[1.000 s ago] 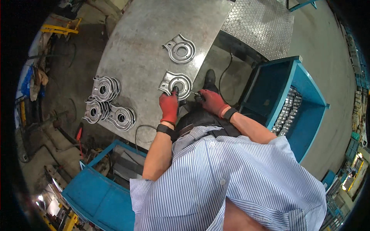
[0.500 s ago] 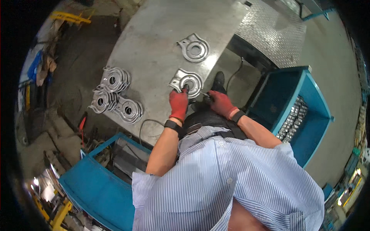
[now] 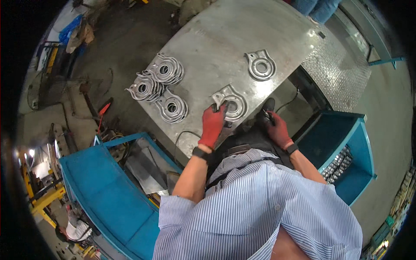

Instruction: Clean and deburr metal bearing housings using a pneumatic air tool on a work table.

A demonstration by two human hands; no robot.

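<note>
A stamped metal bracket (image 3: 236, 113) with a round, ringed centre lies near the table's close edge. My left hand (image 3: 213, 123), in a red glove with dark fingertips, is closed on its left side, thumb over the plate. To the right of the bracket and apart from it, my right hand (image 3: 277, 129), gloved alike, is closed beyond the table edge. A small, thin thing shows at its fingertips, too small to name. Another such bracket (image 3: 269, 70) lies farther off on the right. Several more are stacked in overlapping piles (image 3: 170, 80) on the left.
The metal table (image 3: 216, 39) has a cable (image 3: 184, 132) at its near left. A blue bin (image 3: 362, 149) with shiny metal parts (image 3: 339, 167) stands right; a blue cart (image 3: 108, 182) stands left. People show at the far top right and lower left.
My right hand has drawn away from the bracket to the right. My left hand has shifted from the bracket's ring to its left side. The whole view has swung.
</note>
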